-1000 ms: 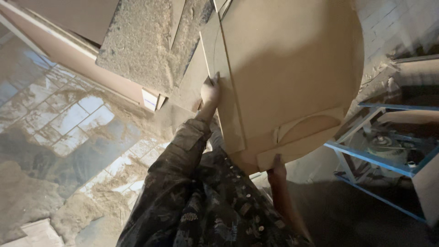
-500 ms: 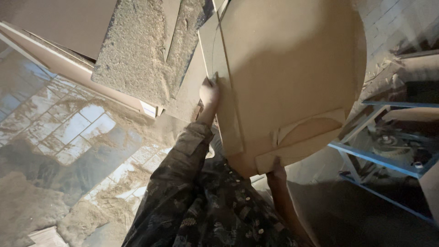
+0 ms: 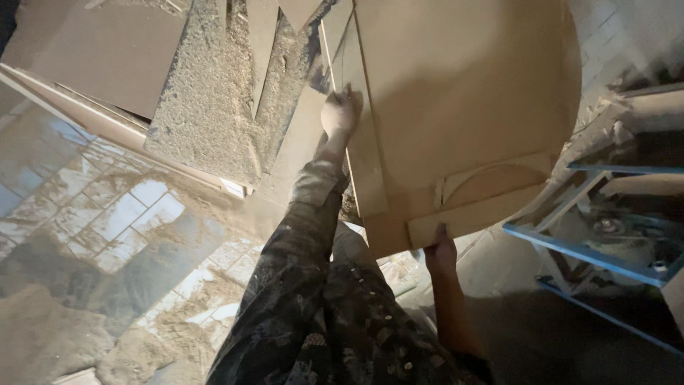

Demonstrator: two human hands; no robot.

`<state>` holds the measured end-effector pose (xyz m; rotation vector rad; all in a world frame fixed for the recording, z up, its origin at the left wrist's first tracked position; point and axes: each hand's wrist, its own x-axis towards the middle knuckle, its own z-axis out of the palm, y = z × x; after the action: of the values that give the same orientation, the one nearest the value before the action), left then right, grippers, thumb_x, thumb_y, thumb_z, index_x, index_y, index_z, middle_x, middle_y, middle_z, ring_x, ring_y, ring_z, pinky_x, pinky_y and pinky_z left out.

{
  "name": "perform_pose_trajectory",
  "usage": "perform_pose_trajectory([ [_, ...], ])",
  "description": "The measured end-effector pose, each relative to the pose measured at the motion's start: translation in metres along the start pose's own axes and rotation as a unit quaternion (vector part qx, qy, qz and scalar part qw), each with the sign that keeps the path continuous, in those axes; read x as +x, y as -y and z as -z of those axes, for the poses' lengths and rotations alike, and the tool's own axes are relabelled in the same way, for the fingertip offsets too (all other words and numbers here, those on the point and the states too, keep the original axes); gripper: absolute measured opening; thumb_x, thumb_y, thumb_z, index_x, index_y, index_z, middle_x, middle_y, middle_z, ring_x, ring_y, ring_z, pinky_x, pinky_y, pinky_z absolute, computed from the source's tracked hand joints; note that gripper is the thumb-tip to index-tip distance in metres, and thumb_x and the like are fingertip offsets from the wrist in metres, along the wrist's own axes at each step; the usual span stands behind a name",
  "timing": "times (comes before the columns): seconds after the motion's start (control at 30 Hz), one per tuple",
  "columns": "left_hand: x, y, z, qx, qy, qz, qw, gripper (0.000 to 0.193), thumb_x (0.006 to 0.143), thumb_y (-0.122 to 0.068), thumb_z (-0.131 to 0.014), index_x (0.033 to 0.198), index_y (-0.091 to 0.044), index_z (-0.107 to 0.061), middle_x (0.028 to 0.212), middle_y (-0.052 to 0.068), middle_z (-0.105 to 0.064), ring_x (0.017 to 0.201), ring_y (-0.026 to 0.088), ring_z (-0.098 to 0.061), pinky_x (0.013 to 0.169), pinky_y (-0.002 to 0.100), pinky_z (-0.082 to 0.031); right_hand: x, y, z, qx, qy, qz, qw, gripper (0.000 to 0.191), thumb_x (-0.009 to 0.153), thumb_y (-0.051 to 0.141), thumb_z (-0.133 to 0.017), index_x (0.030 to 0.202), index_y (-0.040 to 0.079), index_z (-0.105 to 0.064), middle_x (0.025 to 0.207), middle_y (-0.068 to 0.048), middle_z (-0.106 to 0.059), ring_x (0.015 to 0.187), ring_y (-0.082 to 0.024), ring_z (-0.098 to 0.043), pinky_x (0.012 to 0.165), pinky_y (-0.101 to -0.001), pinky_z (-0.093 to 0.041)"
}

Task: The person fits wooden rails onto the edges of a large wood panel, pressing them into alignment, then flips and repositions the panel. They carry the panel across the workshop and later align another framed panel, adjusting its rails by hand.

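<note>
Gripping the near edge of the big rounded fibreboard panel [image 3: 463,93], my right hand [image 3: 440,251] sits closest to me at about 5 o'clock, fingers curled up over the lower edge, thumb hidden behind it. My patterned sleeve [image 3: 306,235] runs up the middle toward 12 o'clock, where my left hand [image 3: 340,110] clamps the panel's straight left edge, fingers wrapped round the rim and pressed together. So the panel is already off the floor and carried between my two hands, tilted, its curved side sweeping from 1 to 3 o'clock; a raised arched strip [image 3: 491,178] shows near its lower end. I judge the lifting done and the setting down not yet done, since nothing but my hands seems to bear it. At 8 o'clock lies the tiled floor [image 3: 121,221], thick with sawdust. At 3 to 4 o'clock stands a blue metal frame [image 3: 570,246], near the panel's edge, though I cannot tell whether they touch. Farther off, at 10 to 11 o'clock, flat boards [image 3: 107,50] and a rough chipboard sheet [image 3: 206,107] lean together.
</note>
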<state>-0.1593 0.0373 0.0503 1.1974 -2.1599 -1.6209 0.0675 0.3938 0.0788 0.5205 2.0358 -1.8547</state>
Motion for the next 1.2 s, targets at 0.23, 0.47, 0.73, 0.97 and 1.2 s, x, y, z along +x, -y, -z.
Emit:
perform_pose_trajectory([
  [0.23,-0.026,0.017,0.026,0.01,0.047,0.04,0.998,0.053,0.094,-0.053,-0.062,0.096,-0.001,-0.074,0.084,0.025,-0.074,0.082,0.042,-0.074,0.074,0.048,-0.056,-0.035,-0.019,0.024,-0.502,-0.05,0.198,0.841,0.051,0.099,0.026,-0.062,0.139,-0.004,-0.053,0.132,-0.023,-0.062,0.118,-0.035,-0.06,0.1,-0.0426,-0.051],
  [0.47,-0.108,0.102,0.076,-0.029,0.041,0.037,0.998,0.045,0.099,-0.043,-0.062,0.101,0.0,-0.074,0.085,0.024,-0.074,0.078,0.035,-0.074,0.072,0.043,-0.055,-0.066,-0.031,0.096,-0.022,-0.105,0.027,0.994,0.045,0.107,0.03,-0.056,0.138,-0.003,-0.053,0.134,-0.014,-0.061,0.123,-0.026,-0.058,0.107,-0.0367,-0.047],
  [0.73,-0.091,0.096,0.081,-0.064,0.048,0.029,0.996,0.042,0.098,-0.041,-0.064,0.102,0.0,-0.073,0.085,0.021,-0.075,0.077,0.03,-0.074,0.071,0.041,-0.055,-0.068,-0.038,0.113,0.158,-0.133,-0.07,0.976,0.052,0.108,0.032,-0.057,0.141,-0.007,-0.05,0.136,-0.013,-0.062,0.126,-0.024,-0.058,0.107,-0.0368,-0.047],
  [0.97,-0.088,0.096,0.088,-0.037,0.054,0.023,0.998,0.046,0.1,-0.044,-0.061,0.099,0.0,-0.074,0.086,0.021,-0.075,0.077,0.03,-0.072,0.072,0.042,-0.054,-0.071,-0.042,0.102,0.248,-0.145,-0.121,0.95,0.051,0.101,0.025,-0.064,0.146,0.005,-0.049,0.139,-0.008,-0.059,0.129,-0.025,-0.056,0.108,-0.0446,-0.05],
  [1.2,-0.149,0.128,0.094,0.013,0.064,0.054,0.996,0.052,0.1,-0.053,-0.064,0.114,-0.003,-0.072,0.09,0.02,-0.074,0.083,0.032,-0.072,0.076,0.043,-0.055,-0.073,-0.04,0.097,0.267,-0.136,-0.123,0.946,0.046,0.103,0.027,-0.062,0.144,0.008,-0.051,0.139,-0.007,-0.06,0.129,-0.024,-0.058,0.109,-0.0432,-0.05],
])
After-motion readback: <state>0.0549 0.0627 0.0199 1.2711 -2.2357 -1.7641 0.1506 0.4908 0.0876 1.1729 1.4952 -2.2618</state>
